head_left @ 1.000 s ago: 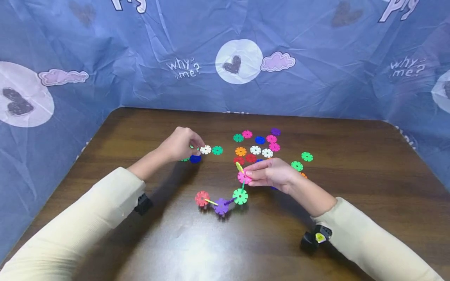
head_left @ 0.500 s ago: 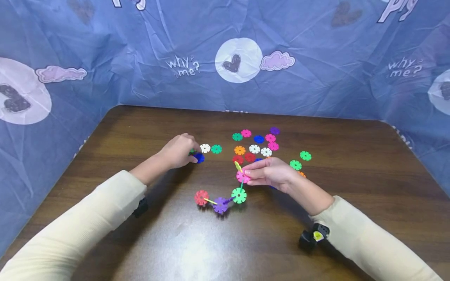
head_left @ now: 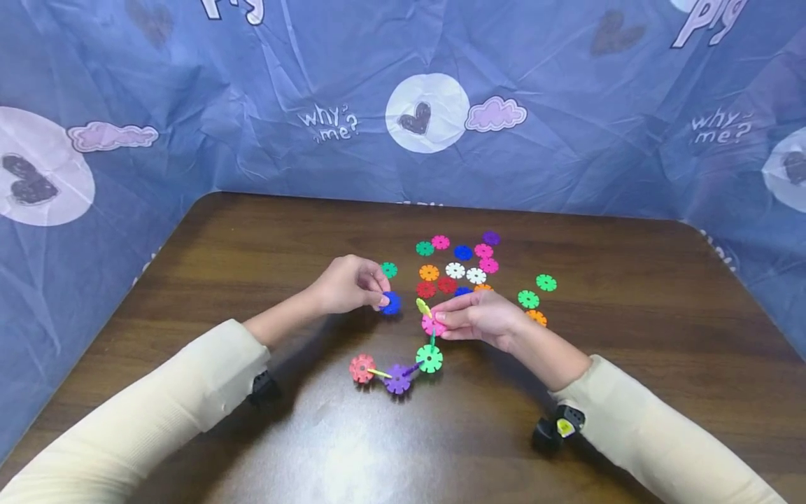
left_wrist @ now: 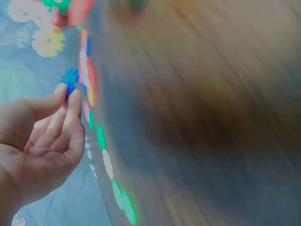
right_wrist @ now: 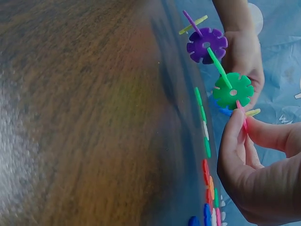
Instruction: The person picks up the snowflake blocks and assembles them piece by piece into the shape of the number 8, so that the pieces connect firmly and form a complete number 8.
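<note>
While the left hand pinches a blue disc above the tabletop, the right hand grips the pink disc of a linked chain. Blue disc and chain are near but apart.

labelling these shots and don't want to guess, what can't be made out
Head view: parts of the nearer loose blue disc and the orange disc beside it, covered by the right hand.
Right wrist view: most of the held blue disc, behind the linked green disc.
Left wrist view: fine detail of the yellow disc, blurred.
Left wrist view: grain on much of the table, lost to blur.
</note>
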